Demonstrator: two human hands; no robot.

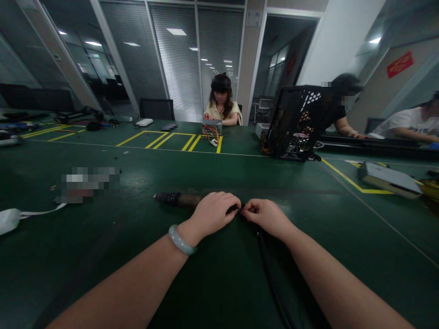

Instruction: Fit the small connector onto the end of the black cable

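Observation:
A dark rod-shaped tool (176, 199) with a brown handle lies on the green table (137, 256), its tip pointing left. My left hand (214, 212), with a pale bangle on the wrist, is closed around the tool's right end. My right hand (267, 216) pinches the small joint where a black cable (270, 269) meets the tool. The cable runs from that joint down toward me, under my right forearm. Both hands touch at the joint.
A black perforated computer case (295, 122) stands at the back right. A grey flat box (389, 179) lies at right. A person sits across the table with a wired box (211, 129). Other people sit at far right. A white object (10, 219) lies at left.

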